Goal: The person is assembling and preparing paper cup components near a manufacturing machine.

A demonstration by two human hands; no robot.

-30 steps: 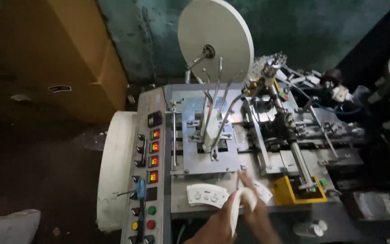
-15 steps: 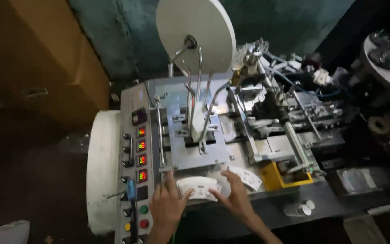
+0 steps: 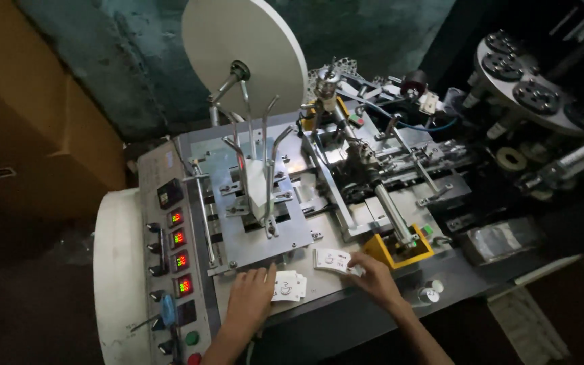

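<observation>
The left hand (image 3: 250, 297) lies flat on the grey metal table of a machine (image 3: 319, 203), fingers spread out, and its fingertips press on a small pile of white labels (image 3: 288, 286) with dark marks on them. It is not gripping anything — just resting on top. The right hand (image 3: 373, 277) is a little way off to the side. Its fingers pinch the end of another bunch of white labels (image 3: 332, 260), which lies just in front of a yellow holder (image 3: 400, 249). The two piles sit near each other at the front edge of the table, but they do not touch. Above them, a thin white strip (image 3: 263, 189) hangs down from a big white roll (image 3: 245, 57) and goes between bent metal rods. To the left of the left hand is a panel of small red number lights (image 3: 178, 250) with knobs and round buttons beside it — a green button (image 3: 192, 337) is lowest but one. A big brown box (image 3: 28, 122) stands far to the left.
</observation>
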